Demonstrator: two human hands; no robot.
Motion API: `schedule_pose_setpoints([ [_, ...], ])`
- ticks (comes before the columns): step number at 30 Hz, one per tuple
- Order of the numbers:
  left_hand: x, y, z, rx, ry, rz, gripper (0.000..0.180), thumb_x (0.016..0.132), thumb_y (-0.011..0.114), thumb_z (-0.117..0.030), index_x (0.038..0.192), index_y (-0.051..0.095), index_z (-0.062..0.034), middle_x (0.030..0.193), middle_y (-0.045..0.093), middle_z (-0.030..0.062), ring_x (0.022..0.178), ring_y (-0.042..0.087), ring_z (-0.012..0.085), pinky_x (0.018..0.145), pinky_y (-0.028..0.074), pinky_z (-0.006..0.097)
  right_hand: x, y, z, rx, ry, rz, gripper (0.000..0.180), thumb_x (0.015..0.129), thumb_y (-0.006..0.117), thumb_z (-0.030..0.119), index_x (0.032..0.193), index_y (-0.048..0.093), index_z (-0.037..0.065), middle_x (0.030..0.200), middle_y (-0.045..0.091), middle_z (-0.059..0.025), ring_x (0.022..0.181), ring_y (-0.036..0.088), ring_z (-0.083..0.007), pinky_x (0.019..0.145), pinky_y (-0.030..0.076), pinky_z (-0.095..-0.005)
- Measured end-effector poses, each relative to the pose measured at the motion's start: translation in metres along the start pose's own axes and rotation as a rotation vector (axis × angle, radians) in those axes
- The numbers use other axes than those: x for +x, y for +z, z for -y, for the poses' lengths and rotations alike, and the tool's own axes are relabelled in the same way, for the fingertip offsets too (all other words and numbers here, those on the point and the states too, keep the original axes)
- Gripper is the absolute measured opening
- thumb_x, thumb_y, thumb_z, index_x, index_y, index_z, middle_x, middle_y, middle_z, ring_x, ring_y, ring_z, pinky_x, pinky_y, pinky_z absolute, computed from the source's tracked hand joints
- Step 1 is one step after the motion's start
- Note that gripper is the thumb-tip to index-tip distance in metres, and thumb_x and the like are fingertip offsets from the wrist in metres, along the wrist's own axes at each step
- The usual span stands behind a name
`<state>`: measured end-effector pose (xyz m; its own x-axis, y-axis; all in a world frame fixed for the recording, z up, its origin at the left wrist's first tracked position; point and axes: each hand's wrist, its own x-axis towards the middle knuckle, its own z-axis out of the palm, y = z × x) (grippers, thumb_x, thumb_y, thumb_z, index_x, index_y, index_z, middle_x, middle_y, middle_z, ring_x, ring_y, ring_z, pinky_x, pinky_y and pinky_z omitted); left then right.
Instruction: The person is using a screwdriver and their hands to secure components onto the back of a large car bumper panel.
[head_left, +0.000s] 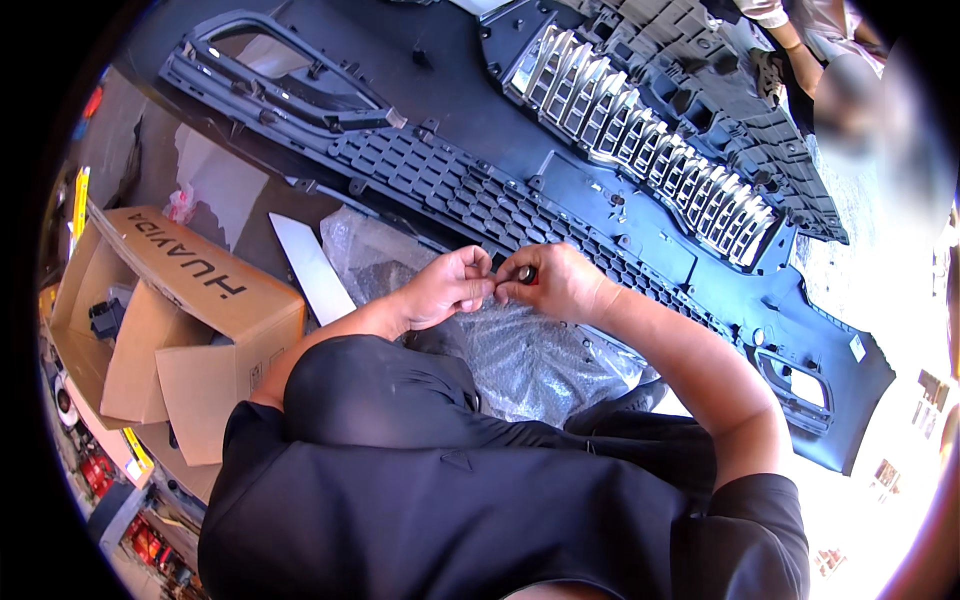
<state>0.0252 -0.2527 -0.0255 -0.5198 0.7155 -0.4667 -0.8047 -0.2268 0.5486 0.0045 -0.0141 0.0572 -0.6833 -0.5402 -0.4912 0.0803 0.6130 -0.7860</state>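
Glare washes out the ground [840,530] on the right, while a grey floor with a paler patch shows at the upper left. Amid this, in front of a person in black clothes, a small dark-and-red object [527,273] sits in the right hand [562,284], just below the near edge of a large bumper. That hand is closed on it, fingers curled round and tips bent inward, the back of the hand upward; its bare forearm slants in from the lower right, elbow bent out wide. The left hand [445,290] meets it fingertip to fingertip, thumb and fingers drawn into a pinch; whether anything lies between them cannot be told. Its forearm comes from the lower left, behind the raised knee [360,385].

Under the hands spreads crumpled bubble wrap [540,365]. Beyond lies the dark bumper [455,75], inner side showing, running diagonally from upper left to lower right, with a black mesh grille [430,185] along the near side and a silver slatted grille [645,135] farther off. To the left, a narrow white panel [308,265] rests beside an open cardboard box [270,335] holding a black part [106,318]. At the upper right, another person's hand [804,70] reaches down near the bumper's far side.
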Motion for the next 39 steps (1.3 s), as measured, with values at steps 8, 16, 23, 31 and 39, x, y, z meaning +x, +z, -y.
schedule_pose_setpoints([
  [8, -0.025, -0.023, 0.014, 0.146, -0.346, -0.226, 0.024, 0.099, 0.072, -0.019, 0.109, 0.056, -0.0044, 0.083, 0.060, 0.0010, 0.064, 0.045, 0.0033, 0.056, 0.034, 0.019, 0.027, -0.014, -0.024, -0.035, 0.193, 0.038, 0.022, 0.095, 0.074, 0.026, 0.109, 0.079, 0.009, 0.101, 0.077, -0.0083, 0.091, 0.072, -0.0197, 0.088, 0.057, -0.0331],
  [16, 0.018, -0.060, 0.036, -0.077, -0.051, -0.272, 0.036, 0.093, 0.076, -0.040, 0.111, 0.060, -0.0135, 0.086, 0.052, -0.0048, 0.075, 0.042, 0.0095, 0.068, 0.035, 0.028, 0.081, -0.003, -0.040, -0.022, 0.306, 0.064, 0.027, 0.090, 0.076, 0.035, 0.105, 0.081, 0.014, 0.096, 0.077, -0.0094, 0.089, 0.072, -0.0231, 0.086, 0.056, -0.0352],
  [23, 0.027, -0.054, 0.033, -0.042, 0.065, -0.414, 0.030, 0.094, 0.076, -0.042, 0.107, 0.064, -0.0172, 0.087, 0.053, -0.0076, 0.079, 0.044, 0.0070, 0.069, 0.036, 0.027, 0.098, -0.005, -0.051, -0.021, 0.288, 0.154, 0.027, 0.088, 0.078, 0.036, 0.105, 0.081, 0.015, 0.084, 0.073, -0.0050, 0.074, 0.068, -0.0164, 0.072, 0.055, -0.0319],
  [31, 0.031, -0.051, 0.036, -0.059, 0.021, -0.536, 0.052, 0.082, 0.083, -0.060, 0.089, 0.055, -0.0174, 0.079, 0.045, -0.0065, 0.067, 0.040, 0.0070, 0.060, 0.035, 0.024, 0.096, -0.008, -0.045, -0.025, 0.284, 0.192, 0.025, 0.088, 0.078, 0.035, 0.104, 0.081, 0.017, 0.086, 0.074, -0.0045, 0.081, 0.068, -0.0175, 0.078, 0.054, -0.0328],
  [39, 0.038, -0.046, 0.028, -0.006, 0.007, -0.569, 0.060, 0.079, 0.080, -0.070, 0.084, 0.050, -0.0184, 0.075, 0.038, -0.0055, 0.064, 0.038, 0.0069, 0.055, 0.032, 0.023, 0.105, -0.004, -0.049, -0.076, 0.288, 0.166, 0.026, 0.086, 0.078, 0.038, 0.102, 0.082, 0.018, 0.099, 0.077, -0.0072, 0.095, 0.072, -0.0235, 0.090, 0.055, -0.0345],
])
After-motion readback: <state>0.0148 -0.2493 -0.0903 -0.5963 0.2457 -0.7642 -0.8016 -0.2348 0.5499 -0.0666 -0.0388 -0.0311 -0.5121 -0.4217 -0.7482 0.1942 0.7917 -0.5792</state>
